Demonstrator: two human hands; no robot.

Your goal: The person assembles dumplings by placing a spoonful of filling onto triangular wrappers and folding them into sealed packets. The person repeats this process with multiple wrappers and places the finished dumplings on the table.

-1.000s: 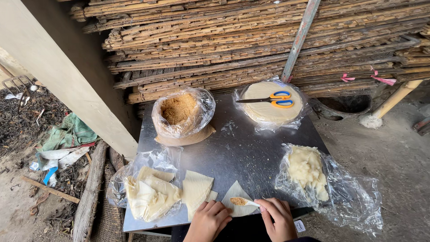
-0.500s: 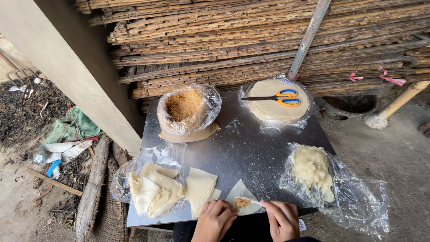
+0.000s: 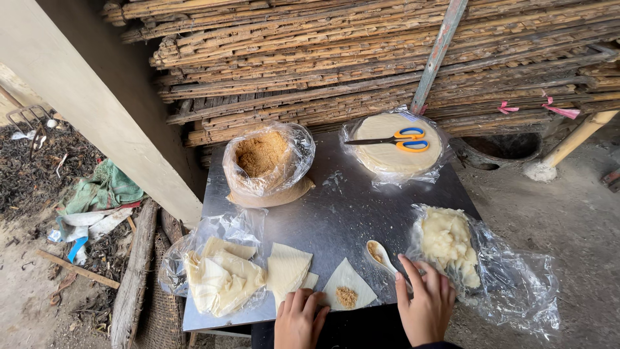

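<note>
Single head-mounted view, looking steeply down at the metal table (image 3: pixel 336 207) (close range), facing stacked bamboo (image 3: pixel 361 58).

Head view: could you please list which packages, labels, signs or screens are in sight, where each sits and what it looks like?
No labels, signs or screens; only clear plastic bags on the metal table.
Crumb bag: back left, open, rounded, brown crumbs inside.
Round-sheet bag: back right, flat pale discs, orange-handled scissors on top.
Dough bag: front right, crumpled, pale yellow lump, beside the right hand.
Wrapper bag: front left, cream folded pieces.
</note>
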